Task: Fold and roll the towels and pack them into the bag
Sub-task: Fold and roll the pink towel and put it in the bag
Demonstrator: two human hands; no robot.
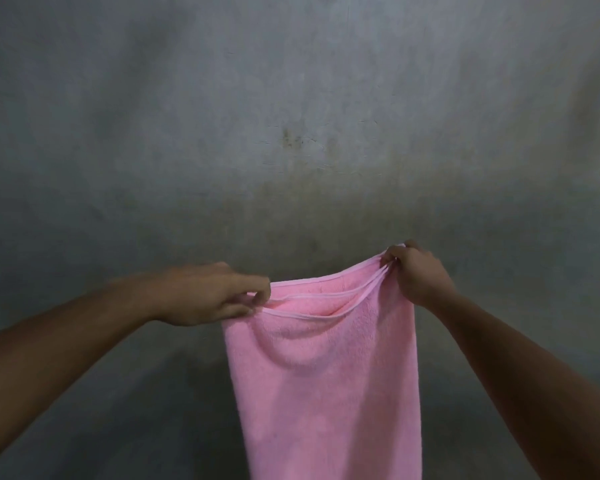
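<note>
Towel, pink and doubled, hangs in the air before us, soft, light and limp, so we judge the top hem corners the place to hold. Our left hand pinches one corner, our right hand the other, arms outstretched toward the grey wall.

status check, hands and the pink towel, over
Left hand and right hand each pinching a top corner. Pink towel doubled over, hanging in the air before a grey wall. No bag in view, nothing in the way.
</note>
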